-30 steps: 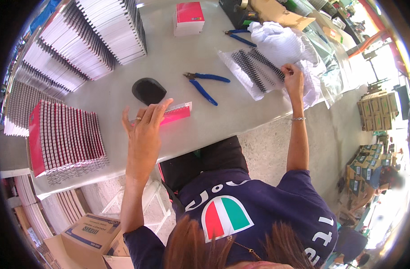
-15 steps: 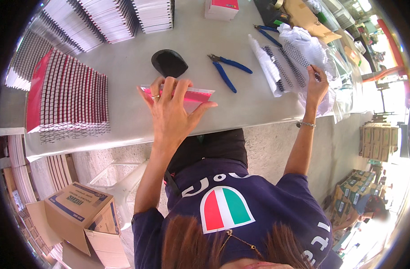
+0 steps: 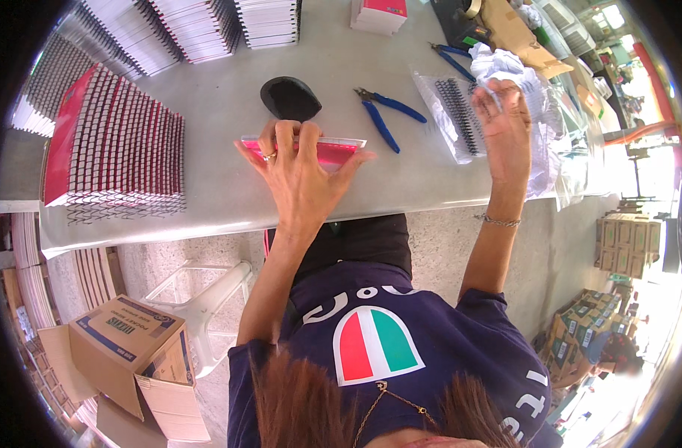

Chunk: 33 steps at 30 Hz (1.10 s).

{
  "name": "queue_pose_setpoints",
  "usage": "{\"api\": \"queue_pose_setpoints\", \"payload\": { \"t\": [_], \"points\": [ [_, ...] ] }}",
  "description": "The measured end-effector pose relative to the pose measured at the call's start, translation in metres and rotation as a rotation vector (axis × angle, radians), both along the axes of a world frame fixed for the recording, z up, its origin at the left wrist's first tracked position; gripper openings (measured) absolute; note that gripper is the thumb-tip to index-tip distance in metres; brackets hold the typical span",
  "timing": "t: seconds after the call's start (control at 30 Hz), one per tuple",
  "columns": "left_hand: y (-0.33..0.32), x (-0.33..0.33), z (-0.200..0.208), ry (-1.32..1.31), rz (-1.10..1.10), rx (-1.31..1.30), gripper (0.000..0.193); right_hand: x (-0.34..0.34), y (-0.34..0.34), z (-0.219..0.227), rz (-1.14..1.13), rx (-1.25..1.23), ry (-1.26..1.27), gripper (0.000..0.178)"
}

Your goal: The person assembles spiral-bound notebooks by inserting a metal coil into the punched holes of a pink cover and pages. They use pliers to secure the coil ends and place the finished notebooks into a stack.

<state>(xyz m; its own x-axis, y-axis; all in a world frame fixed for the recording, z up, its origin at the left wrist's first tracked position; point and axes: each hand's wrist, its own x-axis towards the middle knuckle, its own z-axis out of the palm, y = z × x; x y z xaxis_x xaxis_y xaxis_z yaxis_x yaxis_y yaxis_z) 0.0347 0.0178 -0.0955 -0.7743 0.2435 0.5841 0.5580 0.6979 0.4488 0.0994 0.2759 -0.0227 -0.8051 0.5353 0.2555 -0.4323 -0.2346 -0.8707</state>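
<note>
My left hand (image 3: 300, 168) grips a small pink-covered notepad (image 3: 333, 153) tilted up on the table, fingers over its far side and thumb at its right end. My right hand (image 3: 503, 123) is raised over a clear plastic bag (image 3: 438, 93) of black spiral binding coils (image 3: 458, 112). Its fingers are bent and smeared by motion, so whatever is in them stays unclear. Beyond the left hand lies a black rounded object (image 3: 289, 98). Blue-handled cutters (image 3: 389, 116) lie spread between my hands.
A tall stack of red-covered spiral notebooks (image 3: 124, 142) stands on the left, with more stacks (image 3: 199, 30) behind. A pink-topped pad stack (image 3: 378, 16) sits at the back. Another blue-handled cutter (image 3: 454, 58) lies near crumpled white wrapping (image 3: 505, 63). Below left are an open carton (image 3: 124, 336) and white stool (image 3: 207, 306).
My right hand has moved slightly left and toward me, from the coils' right side to above the bag. The left hand still holds the notepad in much the same place.
</note>
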Motion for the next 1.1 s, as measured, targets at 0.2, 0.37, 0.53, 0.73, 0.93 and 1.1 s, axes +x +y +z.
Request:
{"api": "queue_pose_setpoints", "payload": {
  "t": [0.2,0.37,0.53,0.73,0.93,1.1],
  "points": [
    [0.004,0.000,0.003,0.035,0.031,0.003,0.053,-0.006,-0.052,0.003,0.351,0.642,-0.411,0.021],
    [0.000,-0.001,0.004,0.032,0.010,0.018,0.050,-0.013,-0.071,-0.019,0.262,0.962,-0.361,0.020],
    [-0.001,-0.005,0.000,0.006,-0.025,0.027,0.045,-0.012,-0.076,-0.018,0.306,0.985,-0.424,0.019],
    [-0.001,-0.005,0.005,-0.034,-0.020,0.028,0.040,-0.010,-0.077,-0.020,0.362,0.866,-0.333,0.018],
    [0.000,-0.003,0.010,-0.006,-0.003,-0.003,0.040,-0.004,-0.078,-0.026,0.386,0.992,-0.367,0.010],
    [-0.004,-0.002,0.013,-0.083,0.005,-0.075,0.044,-0.001,-0.093,-0.018,0.166,1.220,-0.329,0.010]
  ]
}}
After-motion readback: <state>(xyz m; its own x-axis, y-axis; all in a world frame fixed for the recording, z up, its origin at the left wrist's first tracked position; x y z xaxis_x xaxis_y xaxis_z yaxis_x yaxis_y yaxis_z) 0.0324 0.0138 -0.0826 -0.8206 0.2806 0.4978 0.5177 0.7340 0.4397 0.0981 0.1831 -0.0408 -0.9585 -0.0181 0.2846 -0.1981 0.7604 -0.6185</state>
